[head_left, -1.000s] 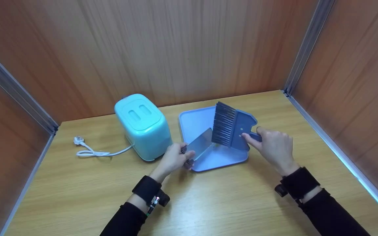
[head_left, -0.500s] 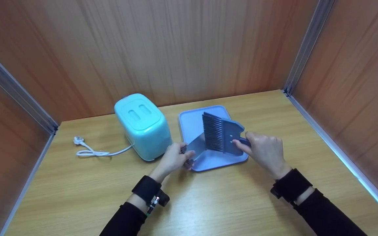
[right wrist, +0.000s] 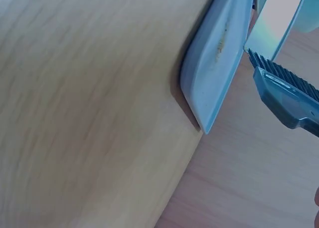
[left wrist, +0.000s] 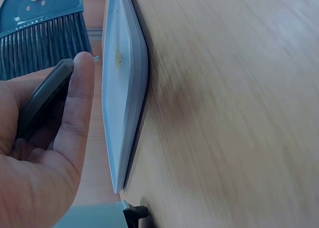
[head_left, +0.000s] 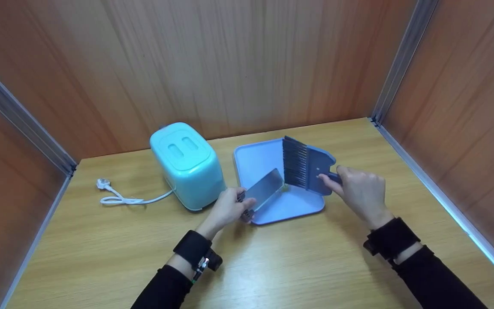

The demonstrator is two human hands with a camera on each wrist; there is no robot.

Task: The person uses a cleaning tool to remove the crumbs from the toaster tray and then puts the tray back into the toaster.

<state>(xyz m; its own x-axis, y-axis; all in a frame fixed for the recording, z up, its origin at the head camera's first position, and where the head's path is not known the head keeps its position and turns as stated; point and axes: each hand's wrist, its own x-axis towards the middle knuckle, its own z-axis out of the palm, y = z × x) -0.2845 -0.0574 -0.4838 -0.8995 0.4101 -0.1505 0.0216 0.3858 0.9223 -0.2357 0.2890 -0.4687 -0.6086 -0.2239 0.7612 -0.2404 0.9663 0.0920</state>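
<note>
My left hand (head_left: 231,205) grips the dark handle of a flat metal scraper (head_left: 267,186), its blade tilted over the blue tray (head_left: 300,204). In my right hand (head_left: 362,191) is the handle of a blue-grey hand brush (head_left: 319,169) with dark bristles, its thumb along the brush. The bristles stand at the right of the blade, close to its far end; in the right wrist view their tips overlap the blade's corner. Brownish crumbs (left wrist: 118,58) lie on the tray beneath. Part of the scraper's handle is hidden by the left fingers.
A turquoise toaster (head_left: 193,171) with a lid on top stands left of the tray, near the left hand. Its white cord and plug (head_left: 120,198) lie further left. Wooden panels (head_left: 247,68) enclose the tabletop at the back and sides.
The brush moved left to the scraper's blade, then back right, its bristles coming away from most of the blade. My left hand and the scraper stay nearly still.
</note>
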